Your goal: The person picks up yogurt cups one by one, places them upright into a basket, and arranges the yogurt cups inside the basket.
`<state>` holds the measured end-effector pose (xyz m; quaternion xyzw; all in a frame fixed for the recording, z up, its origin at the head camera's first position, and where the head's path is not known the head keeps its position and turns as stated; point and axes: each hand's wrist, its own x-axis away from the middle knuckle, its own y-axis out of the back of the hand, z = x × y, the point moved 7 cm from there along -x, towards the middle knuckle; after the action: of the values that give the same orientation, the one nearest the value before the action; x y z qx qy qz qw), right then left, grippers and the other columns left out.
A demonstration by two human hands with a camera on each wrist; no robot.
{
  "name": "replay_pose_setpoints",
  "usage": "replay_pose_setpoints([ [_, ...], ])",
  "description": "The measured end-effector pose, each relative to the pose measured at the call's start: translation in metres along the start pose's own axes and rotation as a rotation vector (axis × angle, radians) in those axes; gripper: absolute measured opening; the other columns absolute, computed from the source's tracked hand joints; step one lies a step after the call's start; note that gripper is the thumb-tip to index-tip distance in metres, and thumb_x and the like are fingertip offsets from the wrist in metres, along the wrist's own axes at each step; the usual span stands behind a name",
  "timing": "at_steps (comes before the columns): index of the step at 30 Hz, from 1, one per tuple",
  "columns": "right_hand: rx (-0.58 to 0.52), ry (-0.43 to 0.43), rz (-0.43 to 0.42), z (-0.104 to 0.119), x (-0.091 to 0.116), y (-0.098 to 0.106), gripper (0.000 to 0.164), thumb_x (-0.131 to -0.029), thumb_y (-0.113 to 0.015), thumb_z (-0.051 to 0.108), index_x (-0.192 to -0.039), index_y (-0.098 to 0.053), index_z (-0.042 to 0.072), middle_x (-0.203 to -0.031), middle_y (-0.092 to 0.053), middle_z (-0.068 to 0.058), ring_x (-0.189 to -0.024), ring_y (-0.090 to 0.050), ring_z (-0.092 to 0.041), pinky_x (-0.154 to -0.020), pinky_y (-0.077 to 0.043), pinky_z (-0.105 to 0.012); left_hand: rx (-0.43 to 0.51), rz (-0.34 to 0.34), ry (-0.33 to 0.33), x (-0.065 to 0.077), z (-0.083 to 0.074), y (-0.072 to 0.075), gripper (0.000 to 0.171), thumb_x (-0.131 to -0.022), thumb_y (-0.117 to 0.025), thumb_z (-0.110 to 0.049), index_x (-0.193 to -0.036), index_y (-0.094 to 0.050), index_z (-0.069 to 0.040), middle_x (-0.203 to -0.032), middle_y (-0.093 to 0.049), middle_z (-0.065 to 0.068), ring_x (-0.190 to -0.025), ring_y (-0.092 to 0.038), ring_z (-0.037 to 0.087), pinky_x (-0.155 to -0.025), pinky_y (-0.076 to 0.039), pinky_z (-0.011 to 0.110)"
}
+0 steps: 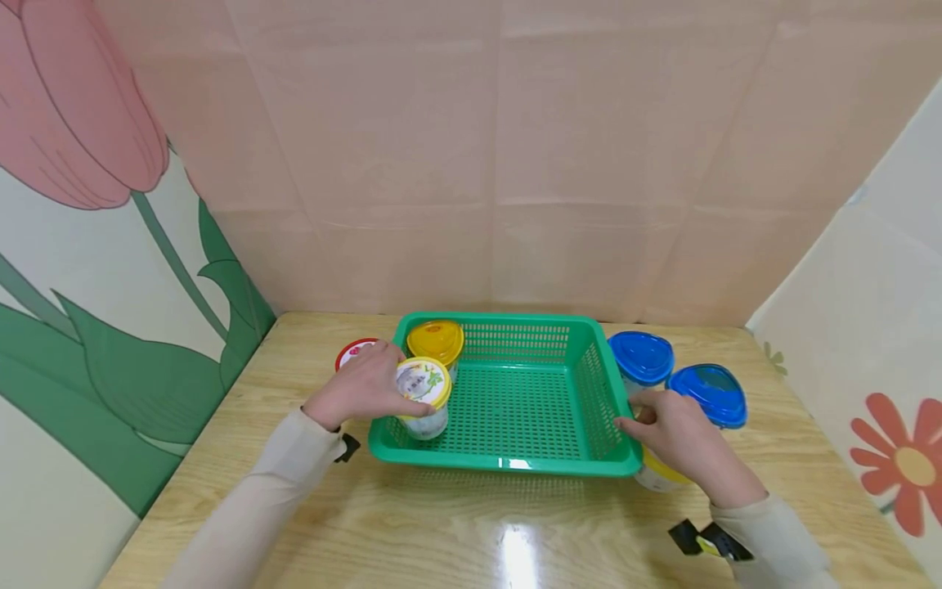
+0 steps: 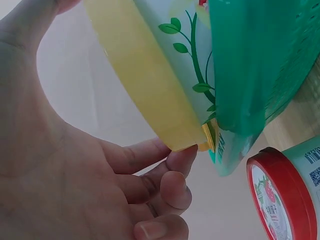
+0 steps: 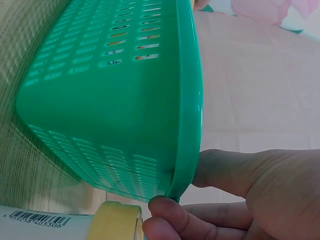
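Observation:
My left hand point(image 1: 361, 386) holds a white tub with a yellow lid point(image 1: 424, 381) by its lid, fingers and thumb around the edge. The tub is at the left end of a green plastic basket point(image 1: 508, 466); whether it touches the bottom I cannot tell. Just behind it, inside the basket, is a container with an amber lid point(image 1: 436, 337). With thumb and fingers, my right hand point(image 1: 680, 433) pinches the basket's right rim, as the right wrist view shows at the rim point(image 3: 189, 110). Beneath that hand, outside the basket, another yellow-lidded tub point(image 1: 657, 474) is partly hidden.
Two containers with blue lids point(image 1: 642, 357) stand right of the basket. A red-lidded tub point(image 2: 282, 197) is outside its left side, partly behind my left hand in the head view. Beyond the wooden table point(image 1: 441, 532) rises a pinkish cloth backdrop point(image 1: 493, 164).

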<state>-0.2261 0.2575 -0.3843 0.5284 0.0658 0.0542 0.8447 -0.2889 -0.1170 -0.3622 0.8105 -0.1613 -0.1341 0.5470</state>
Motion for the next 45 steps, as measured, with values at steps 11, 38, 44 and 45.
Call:
replay_pose_setpoints([
  [11,0.007,0.005,-0.008,0.002,0.001,-0.001,0.022,-0.090,-0.074,0.020,-0.077,-0.059,0.012,-0.062,-0.049,0.002,-0.056,-0.041,-0.015,-0.052,-0.031,-0.030,-0.015,0.050,0.001,-0.004,-0.001,-0.007,0.071,-0.066,-0.081,-0.064,-0.099,-0.058,-0.005,-0.090,-0.054,0.003,-0.085,-0.047,0.020,-0.070,-0.043,0.032],
  [38,0.010,-0.009,0.006,0.001,0.001,-0.001,0.017,-0.090,-0.073,0.020,-0.093,-0.068,0.004,-0.066,-0.053,0.001,-0.059,-0.045,-0.016,-0.052,-0.035,-0.031,-0.064,0.121,-0.017,-0.007,-0.012,-0.013,0.072,-0.064,-0.082,-0.063,-0.104,-0.060,-0.007,-0.094,-0.051,0.002,-0.086,-0.046,0.019,-0.070,-0.043,0.034],
  [44,0.012,-0.012,0.005,0.001,0.000,0.001,0.022,-0.090,-0.073,0.020,-0.100,-0.070,0.000,-0.070,-0.058,0.001,-0.061,-0.048,-0.016,-0.053,-0.038,-0.031,-0.068,0.134,-0.016,-0.009,-0.011,-0.017,0.076,-0.064,-0.084,-0.064,-0.107,-0.059,-0.005,-0.094,-0.051,0.002,-0.087,-0.044,0.021,-0.071,-0.043,0.033],
  [45,0.013,-0.011,0.004,0.001,0.000,0.002,0.024,-0.090,-0.073,0.021,-0.101,-0.070,0.000,-0.071,-0.059,0.001,-0.062,-0.049,-0.016,-0.053,-0.039,-0.031,-0.070,0.135,-0.016,-0.009,-0.011,-0.017,0.077,-0.063,-0.084,-0.063,-0.107,-0.059,-0.005,-0.095,-0.051,0.002,-0.087,-0.044,0.021,-0.071,-0.043,0.033],
])
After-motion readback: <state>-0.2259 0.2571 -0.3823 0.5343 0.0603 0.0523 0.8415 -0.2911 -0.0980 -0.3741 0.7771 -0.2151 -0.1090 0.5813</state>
